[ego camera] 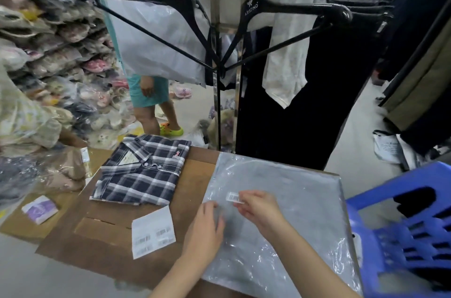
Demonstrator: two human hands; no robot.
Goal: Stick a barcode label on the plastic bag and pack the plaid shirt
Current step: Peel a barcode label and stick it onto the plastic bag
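A folded navy and white plaid shirt (141, 171) lies on the brown cardboard surface (102, 232), at its far left. To its right a clear plastic bag (300, 200) lies flat. My right hand (258, 207) pinches a small white barcode label (234, 197) by its right end, just over the bag's left part. My left hand (207, 229) rests palm down on the bag's left edge, fingers spread. A white sheet of barcode labels (153, 232) lies left of my left hand.
A blue plastic stool (412, 224) stands at the right. Behind the cardboard a metal rack (216, 54) carries black hangers, bags and dark garments. Bagged clothes are stacked at the left. A person in teal (148, 93) stands beyond. A purple packet (40, 208) lies at the left.
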